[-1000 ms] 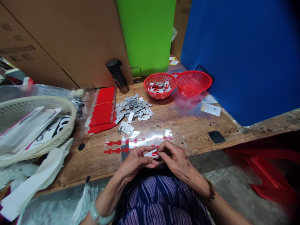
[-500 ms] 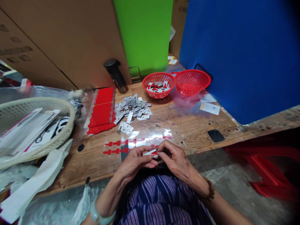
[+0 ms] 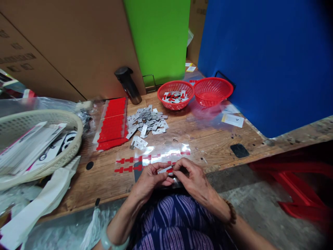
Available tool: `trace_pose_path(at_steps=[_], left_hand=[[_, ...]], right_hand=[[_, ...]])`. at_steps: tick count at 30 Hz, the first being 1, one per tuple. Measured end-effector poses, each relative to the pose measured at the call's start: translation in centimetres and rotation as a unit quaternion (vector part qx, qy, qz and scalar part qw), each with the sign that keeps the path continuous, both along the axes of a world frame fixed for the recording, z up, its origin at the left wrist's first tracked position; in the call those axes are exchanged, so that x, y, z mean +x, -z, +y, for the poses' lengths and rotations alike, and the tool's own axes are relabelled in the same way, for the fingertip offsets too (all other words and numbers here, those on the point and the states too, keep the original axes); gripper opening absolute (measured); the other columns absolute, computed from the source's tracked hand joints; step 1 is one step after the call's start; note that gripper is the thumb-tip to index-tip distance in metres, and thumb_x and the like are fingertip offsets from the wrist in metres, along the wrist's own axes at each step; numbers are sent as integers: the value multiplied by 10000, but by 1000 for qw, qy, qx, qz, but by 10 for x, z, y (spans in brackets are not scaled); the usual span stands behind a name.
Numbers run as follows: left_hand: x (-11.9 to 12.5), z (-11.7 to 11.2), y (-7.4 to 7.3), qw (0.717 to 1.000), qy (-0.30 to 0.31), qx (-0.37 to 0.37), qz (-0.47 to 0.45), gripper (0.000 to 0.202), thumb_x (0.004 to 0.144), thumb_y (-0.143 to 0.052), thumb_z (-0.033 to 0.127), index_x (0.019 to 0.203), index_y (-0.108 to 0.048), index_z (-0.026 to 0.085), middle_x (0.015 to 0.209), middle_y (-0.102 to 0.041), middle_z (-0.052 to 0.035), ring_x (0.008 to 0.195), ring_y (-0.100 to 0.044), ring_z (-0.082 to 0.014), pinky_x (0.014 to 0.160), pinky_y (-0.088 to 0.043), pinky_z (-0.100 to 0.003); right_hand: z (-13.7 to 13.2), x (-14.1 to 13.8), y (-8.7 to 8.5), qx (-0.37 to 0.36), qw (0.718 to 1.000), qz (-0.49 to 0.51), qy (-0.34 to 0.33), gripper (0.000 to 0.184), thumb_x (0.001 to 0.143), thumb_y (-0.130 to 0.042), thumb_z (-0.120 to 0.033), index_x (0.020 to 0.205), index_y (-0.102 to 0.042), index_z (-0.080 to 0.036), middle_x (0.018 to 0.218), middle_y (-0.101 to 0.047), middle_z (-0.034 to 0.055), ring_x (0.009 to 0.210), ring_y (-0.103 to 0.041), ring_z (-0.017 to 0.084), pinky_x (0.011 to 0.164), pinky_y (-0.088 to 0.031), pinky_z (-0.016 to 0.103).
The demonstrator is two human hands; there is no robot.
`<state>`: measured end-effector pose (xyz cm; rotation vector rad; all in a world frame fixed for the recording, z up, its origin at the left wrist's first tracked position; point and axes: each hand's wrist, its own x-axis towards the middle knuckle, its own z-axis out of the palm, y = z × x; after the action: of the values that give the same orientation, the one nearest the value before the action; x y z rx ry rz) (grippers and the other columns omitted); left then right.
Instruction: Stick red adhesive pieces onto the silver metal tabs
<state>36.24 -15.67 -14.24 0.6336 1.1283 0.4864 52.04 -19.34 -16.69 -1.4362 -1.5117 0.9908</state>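
Between my two hands is a small white plate with a red sticker at its right end. My left hand pinches the plate between thumb and fingers. My right hand pinches at the plate's red end; its fingertips hide part of that end. Just beyond my hands lies a clear sheet bearing rows of red T-shaped stickers. Behind it is a loose heap of small metal plates. A stack of red sticker sheets sits to the heap's left.
A red basket holds plates with red stickers; another red basket stands beside it. A black flask leans near the cardboard. To the left is a cream basket of printed pieces. A blue panel rises at right.
Both hands stay on the plate with only slight finger movement. The view has shifted very little; the things on the table lie as before.
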Motion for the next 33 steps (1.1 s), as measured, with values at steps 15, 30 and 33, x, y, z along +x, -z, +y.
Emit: trace_pose_path(at_steps=[15, 30, 33], left_hand=[[7, -5, 6, 990, -28, 106, 84, 382, 652, -708, 303, 956, -601, 98, 635, -696, -53, 558, -650, -119, 613, -524, -222], [1, -2, 6, 997, -19, 61, 40, 434, 646, -729, 293, 1010, -592, 100, 658, -709, -80, 549, -660, -133, 574, -512, -206], [3, -2, 2, 998, -29, 42, 38, 442, 614, -754, 273, 990, -603, 98, 654, -708, -75, 527, -654, -128, 561, -510, -198]], right_hand=[[-1, -10, -10, -16, 998, 31, 47, 122, 756, -535, -107, 661, -534, -185, 724, -544, -8, 771, -508, 151, 706, -383, 271], [2, -6, -13, -10, 999, -6, 46, 116, 811, -474, -125, 753, -540, -200, 765, -559, -2, 744, -501, 145, 715, -382, 274], [5, -5, -14, -8, 999, -7, 39, 119, 805, -459, -111, 783, -532, -202, 766, -561, -6, 722, -501, 136, 692, -383, 263]])
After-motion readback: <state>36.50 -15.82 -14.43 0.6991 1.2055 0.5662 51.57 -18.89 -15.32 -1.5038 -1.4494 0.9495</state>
